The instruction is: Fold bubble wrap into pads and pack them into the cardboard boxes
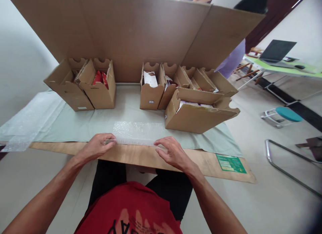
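Clear bubble wrap [138, 131] at the worktop's [203, 161] near edge looks light, soft, best held by corners; left hand [98, 145] pinches one, right hand [173, 151] half-open, grip unclear.

A clear bubble-wrap strip [137, 130] lies crosswise on pale cloth [127, 106].

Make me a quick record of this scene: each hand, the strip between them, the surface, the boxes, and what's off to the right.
Left hand: fingertips at the left end of the strip's near edge
Right hand: fingertips by its right end; firmness of grip unclear
Strip: clear bubble wrap, lying flat behind its near edge
Surface: pale green cloth over a wooden board
Boxes: open-topped cardboard; left pair, right cluster
Off right: laptop, teal-seated stool
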Tool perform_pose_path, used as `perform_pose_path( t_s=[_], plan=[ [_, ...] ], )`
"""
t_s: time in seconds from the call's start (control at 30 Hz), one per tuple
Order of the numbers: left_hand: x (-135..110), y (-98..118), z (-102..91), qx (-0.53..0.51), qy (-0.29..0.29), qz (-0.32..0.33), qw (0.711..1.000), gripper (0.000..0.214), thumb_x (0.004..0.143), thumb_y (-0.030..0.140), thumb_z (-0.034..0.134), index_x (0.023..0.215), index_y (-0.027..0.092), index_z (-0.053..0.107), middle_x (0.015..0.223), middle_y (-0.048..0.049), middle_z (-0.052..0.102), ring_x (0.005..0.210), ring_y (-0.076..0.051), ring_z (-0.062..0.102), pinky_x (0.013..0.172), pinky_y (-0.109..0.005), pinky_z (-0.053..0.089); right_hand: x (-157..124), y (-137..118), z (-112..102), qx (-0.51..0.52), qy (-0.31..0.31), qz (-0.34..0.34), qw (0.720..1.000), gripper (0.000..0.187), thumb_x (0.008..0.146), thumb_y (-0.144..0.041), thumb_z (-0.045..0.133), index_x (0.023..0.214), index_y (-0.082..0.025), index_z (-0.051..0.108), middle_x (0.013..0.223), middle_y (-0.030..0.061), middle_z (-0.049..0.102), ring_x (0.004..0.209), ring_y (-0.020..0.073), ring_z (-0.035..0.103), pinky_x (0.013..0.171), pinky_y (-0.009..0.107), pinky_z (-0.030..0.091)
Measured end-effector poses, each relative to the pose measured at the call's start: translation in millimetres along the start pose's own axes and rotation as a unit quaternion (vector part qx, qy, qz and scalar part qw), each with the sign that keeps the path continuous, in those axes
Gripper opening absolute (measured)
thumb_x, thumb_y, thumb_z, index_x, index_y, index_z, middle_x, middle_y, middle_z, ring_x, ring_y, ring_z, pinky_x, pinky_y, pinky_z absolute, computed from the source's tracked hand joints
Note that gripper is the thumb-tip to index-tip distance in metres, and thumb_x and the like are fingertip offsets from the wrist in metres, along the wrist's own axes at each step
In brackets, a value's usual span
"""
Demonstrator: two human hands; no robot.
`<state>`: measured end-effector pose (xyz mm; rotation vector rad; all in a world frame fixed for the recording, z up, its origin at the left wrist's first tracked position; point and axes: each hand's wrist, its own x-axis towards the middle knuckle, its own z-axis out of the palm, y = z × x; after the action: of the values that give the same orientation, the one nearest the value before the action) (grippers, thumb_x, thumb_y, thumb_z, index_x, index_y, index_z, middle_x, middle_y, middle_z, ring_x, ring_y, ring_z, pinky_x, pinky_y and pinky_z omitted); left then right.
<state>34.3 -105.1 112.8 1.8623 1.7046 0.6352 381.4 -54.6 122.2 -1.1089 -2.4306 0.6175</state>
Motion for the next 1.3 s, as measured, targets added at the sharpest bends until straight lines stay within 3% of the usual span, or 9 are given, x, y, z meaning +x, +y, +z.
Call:
perform_pose_path(
  t_s=[0.07,0.23,0.33,0.43,0.6,0.77,0.97,1.17,1.3],
  plan=[
    [-2,6,-5.1,-0.056,-0.013,-0.034,0.998,0.027,0.084,0.046,0.056,0.076,0.023,0.070,0.076,-0.0016,0.074,0.074,-0.020,0.068,0.068,-0.029,0.053,-9,6,-4,0.054,-0.009,0.045,0.997,0.015,0.090,-0.026,0.059,0.096,-0.025,0.073,0.096,0.0028,0.077,0.095,0.0224,0.068,0.088,0.036,0.051],
    [5,6,-2.1,-0.142,0.009,-0.073,0.987,0.029,0.078,0.048,0.062,0.070,0.022,0.069,0.073,-0.0026,0.072,0.072,-0.020,0.067,0.069,-0.029,0.051,-5,25,10,0.258,0.035,0.131,0.957,0.018,0.087,-0.038,0.062,0.080,-0.022,0.065,0.076,0.0017,0.070,0.073,0.0185,0.066,0.070,0.030,0.052],
    [8,-4,4.0,-0.174,0.048,-0.110,0.977,0.033,0.077,0.052,0.062,0.072,0.020,0.068,0.072,-0.0036,0.072,0.071,-0.020,0.067,0.069,-0.030,0.052,8,34,25,0.343,0.096,0.159,0.921,0.023,0.082,-0.044,0.067,0.082,-0.022,0.063,0.074,0.0009,0.067,0.069,0.0173,0.063,0.068,0.030,0.050],
    [8,-15,10.9,-0.155,0.084,-0.133,0.975,0.035,0.078,0.055,0.061,0.075,0.020,0.066,0.072,-0.0031,0.071,0.070,-0.020,0.066,0.069,-0.030,0.051,18,40,38,0.367,0.113,0.169,0.908,0.030,0.075,-0.044,0.073,0.093,-0.021,0.065,0.076,0.0000,0.066,0.070,0.0171,0.062,0.068,0.029,0.050],
    [18,-23,22.7,-0.055,0.122,-0.150,0.980,0.033,0.084,0.052,0.053,0.079,0.022,0.064,0.073,-0.0022,0.071,0.071,-0.020,0.065,0.068,-0.030,0.048,24,38,54,0.240,0.142,0.207,0.938,0.032,0.083,-0.041,0.062,0.105,-0.019,0.068,0.075,-0.0001,0.064,0.067,0.0170,0.060,0.068,0.030,0.048],
    [35,-11,30.6,0.155,0.099,-0.195,0.963,0.028,0.090,0.044,0.049,0.090,0.022,0.066,0.090,-0.0071,0.076,0.087,-0.027,0.070,0.071,-0.032,0.045,22,30,61,0.026,0.135,0.240,0.961,0.044,0.086,-0.028,0.052,0.127,-0.016,0.064,0.086,0.0043,0.071,0.080,0.0218,0.066,0.083,0.035,0.049],
    [34,-14,24.7,0.216,0.121,-0.194,0.949,0.047,0.093,0.049,0.053,0.126,0.016,0.062,0.113,-0.0114,0.073,0.104,-0.029,0.069,0.077,-0.033,0.048,18,33,48,-0.057,0.112,0.242,0.962,0.055,0.086,-0.033,0.057,0.138,-0.014,0.057,0.114,0.0119,0.072,0.096,0.0257,0.067,0.089,0.038,0.051],
    [36,-9,16.4,0.245,0.039,-0.239,0.939,0.047,0.092,0.044,0.051,0.130,0.017,0.060,0.110,-0.0115,0.075,0.104,-0.033,0.069,0.075,-0.036,0.048,48,29,36,-0.105,0.039,0.305,0.946,0.046,0.091,-0.037,0.062,0.132,-0.015,0.060,0.117,0.0135,0.072,0.106,0.0286,0.066,0.089,0.035,0.047],
    [43,-2,19.4,0.234,0.015,-0.250,0.939,0.034,0.089,0.034,0.049,0.116,0.020,0.064,0.099,-0.0095,0.076,0.094,-0.031,0.070,0.069,-0.034,0.044,63,23,39,-0.076,-0.001,0.305,0.949,0.014,0.086,-0.025,0.064,0.099,-0.019,0.067,0.090,0.0081,0.072,0.087,0.0249,0.066,0.075,0.031,0.042]
  ],
)
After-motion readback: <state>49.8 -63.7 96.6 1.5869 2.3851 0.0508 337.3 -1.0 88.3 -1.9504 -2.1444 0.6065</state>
